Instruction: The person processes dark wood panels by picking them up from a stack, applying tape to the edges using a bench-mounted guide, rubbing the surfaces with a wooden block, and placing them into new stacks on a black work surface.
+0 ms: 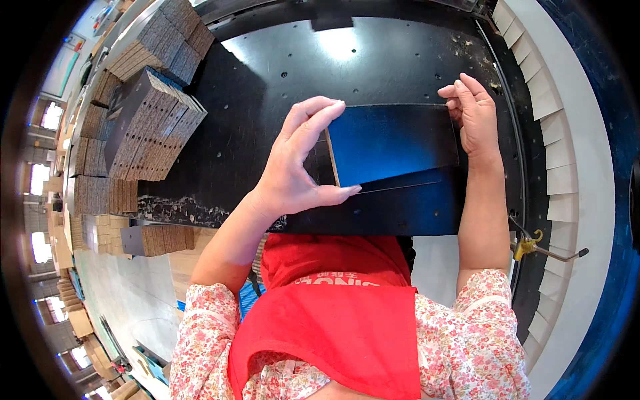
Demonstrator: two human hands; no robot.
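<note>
Board [393,143] is gripped at left edge by left hand [297,163], steadied far-right by right hand [475,117] on table [280,73]; being aligned, next prob. needs square seating.

Bright overhead light w/ glare on black worktable [373,60], sharp centre, fisheye bending at edges.

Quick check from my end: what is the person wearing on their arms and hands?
Both hands are bare: left hand, right hand, no gloves, rings or watch visible. Short floral sleeves in white with pink and red flowers end near the elbows. A red apron covers the chest.
</note>
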